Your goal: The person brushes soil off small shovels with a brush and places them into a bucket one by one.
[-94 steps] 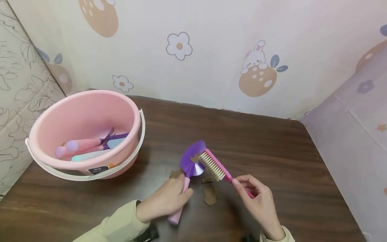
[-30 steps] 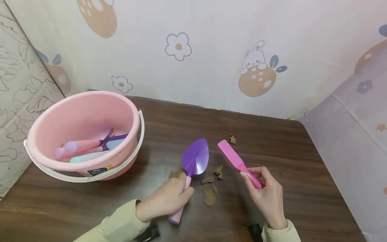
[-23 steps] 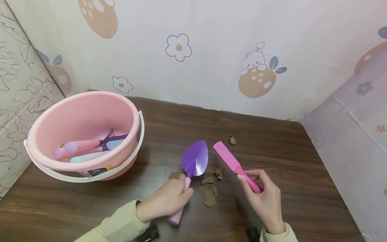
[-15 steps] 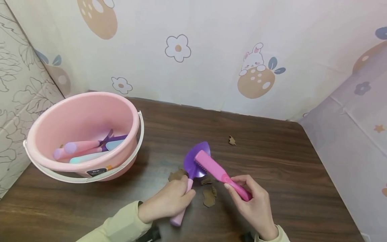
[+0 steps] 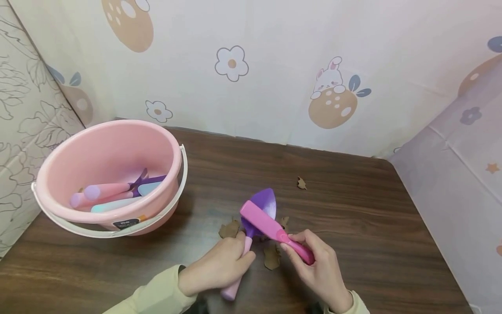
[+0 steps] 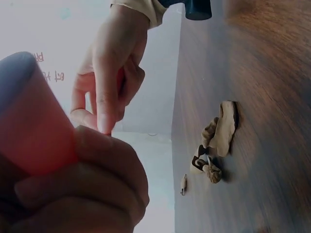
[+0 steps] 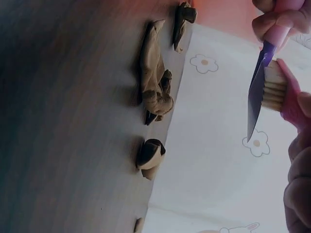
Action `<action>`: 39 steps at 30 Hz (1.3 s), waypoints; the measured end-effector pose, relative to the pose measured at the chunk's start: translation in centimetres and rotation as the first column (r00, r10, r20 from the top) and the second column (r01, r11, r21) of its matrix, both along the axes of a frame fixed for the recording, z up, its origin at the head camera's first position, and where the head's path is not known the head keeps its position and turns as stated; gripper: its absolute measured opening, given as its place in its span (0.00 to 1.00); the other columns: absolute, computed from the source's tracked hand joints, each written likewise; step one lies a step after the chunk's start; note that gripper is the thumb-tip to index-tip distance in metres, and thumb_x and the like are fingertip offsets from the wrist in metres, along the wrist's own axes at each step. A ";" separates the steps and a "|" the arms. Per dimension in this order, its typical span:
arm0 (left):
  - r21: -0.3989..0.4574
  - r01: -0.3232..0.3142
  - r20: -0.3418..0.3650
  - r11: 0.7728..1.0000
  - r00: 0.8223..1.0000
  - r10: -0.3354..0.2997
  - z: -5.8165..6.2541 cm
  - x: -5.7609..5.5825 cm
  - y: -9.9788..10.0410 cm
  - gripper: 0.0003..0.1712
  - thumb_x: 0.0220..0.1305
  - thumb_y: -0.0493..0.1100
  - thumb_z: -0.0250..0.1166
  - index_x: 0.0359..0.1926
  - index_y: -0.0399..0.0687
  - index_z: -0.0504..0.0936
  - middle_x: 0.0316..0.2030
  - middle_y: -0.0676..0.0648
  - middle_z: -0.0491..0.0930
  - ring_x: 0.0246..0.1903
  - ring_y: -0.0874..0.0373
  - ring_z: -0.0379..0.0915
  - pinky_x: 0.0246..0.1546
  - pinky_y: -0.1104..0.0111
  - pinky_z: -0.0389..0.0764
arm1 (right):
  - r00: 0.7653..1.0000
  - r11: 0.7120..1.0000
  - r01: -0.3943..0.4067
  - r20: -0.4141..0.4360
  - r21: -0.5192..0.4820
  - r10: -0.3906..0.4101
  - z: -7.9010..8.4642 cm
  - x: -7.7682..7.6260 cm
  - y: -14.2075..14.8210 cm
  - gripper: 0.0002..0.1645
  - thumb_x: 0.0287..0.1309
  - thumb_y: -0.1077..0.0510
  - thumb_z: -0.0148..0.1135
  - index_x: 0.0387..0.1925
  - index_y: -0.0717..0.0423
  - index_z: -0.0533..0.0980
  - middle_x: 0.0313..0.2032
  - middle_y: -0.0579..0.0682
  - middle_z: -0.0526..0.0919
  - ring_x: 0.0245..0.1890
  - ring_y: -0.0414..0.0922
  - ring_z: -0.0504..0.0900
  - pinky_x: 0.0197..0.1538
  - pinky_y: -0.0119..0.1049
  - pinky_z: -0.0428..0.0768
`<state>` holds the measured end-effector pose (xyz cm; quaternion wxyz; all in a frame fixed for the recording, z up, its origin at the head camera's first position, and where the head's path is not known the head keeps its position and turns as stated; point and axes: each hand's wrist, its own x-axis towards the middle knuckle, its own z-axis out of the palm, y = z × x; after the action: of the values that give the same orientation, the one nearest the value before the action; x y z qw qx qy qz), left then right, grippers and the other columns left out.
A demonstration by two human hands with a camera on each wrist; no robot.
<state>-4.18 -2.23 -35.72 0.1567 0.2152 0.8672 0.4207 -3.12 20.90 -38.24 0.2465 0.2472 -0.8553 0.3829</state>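
My left hand (image 5: pixel 217 265) grips the light pink handle of a garden trowel (image 5: pixel 268 200), its purple blade raised above the table. With my right hand (image 5: pixel 319 268) I hold a pink brush (image 5: pixel 262 220) by its handle, thumb and fingers around it. In the right wrist view the cream bristles (image 7: pixel 273 90) touch the trowel's blade. Brown dried flakes, like clay or leaf bits, lie on the table around the trowel: one flake (image 5: pixel 228 229) to its left, another flake (image 5: pixel 272 257) to its right, a small flake (image 5: pixel 301 183) farther back. The brush hides part of the blade.
A pink bucket (image 5: pixel 117 213) with a white handle stands at the left, holding several tools with pink and turquoise handles. The dark wood table (image 5: pixel 353 196) meets a patterned wall covering (image 5: pixel 274 87) at the back and right.
The brush has moved left and down from beside the trowel onto its blade. The trowel has shifted slightly right. A flake seen on the blade 3.1 s ago was gone from it by 1.0 s ago.
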 end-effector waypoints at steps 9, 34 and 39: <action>0.022 0.017 -0.006 1.000 1.000 -0.017 0.2 0.4 -0.1 0.09 0.62 0.43 0.53 0.30 0.42 0.67 0.17 0.54 0.63 0.15 0.66 0.61 0.15 0.72 0.65 | 0.996 0.997 0.067 -0.059 0.049 -0.065 0.4 -0.9 1.1 0.14 0.40 0.68 0.73 0.30 0.56 0.76 0.25 0.44 0.78 0.20 0.31 0.64 0.23 0.19 0.62; 0.057 0.016 0.003 0.998 1.000 -0.016 0.3 0.2 -0.2 0.09 0.63 0.44 0.51 0.31 0.43 0.65 0.17 0.54 0.64 0.14 0.67 0.62 0.12 0.72 0.65 | 0.956 0.981 0.173 0.227 0.083 -0.187 -1.1 -0.9 2.2 0.09 0.55 0.67 0.65 0.34 0.51 0.77 0.16 0.34 0.69 0.14 0.26 0.59 0.16 0.21 0.57; 0.077 0.005 0.013 0.997 1.000 -0.006 0.4 0.2 0.0 0.09 0.64 0.44 0.51 0.31 0.43 0.65 0.17 0.54 0.63 0.13 0.67 0.62 0.12 0.71 0.64 | 0.938 0.999 -0.003 0.346 0.045 -0.012 -1.5 -0.7 1.8 0.07 0.60 0.65 0.61 0.36 0.49 0.77 0.16 0.35 0.75 0.12 0.23 0.58 0.13 0.22 0.58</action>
<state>-4.00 -2.22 -35.30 0.1551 0.2209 0.8486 0.4549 -3.84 22.72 -39.70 0.0878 0.1795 -0.8942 0.4007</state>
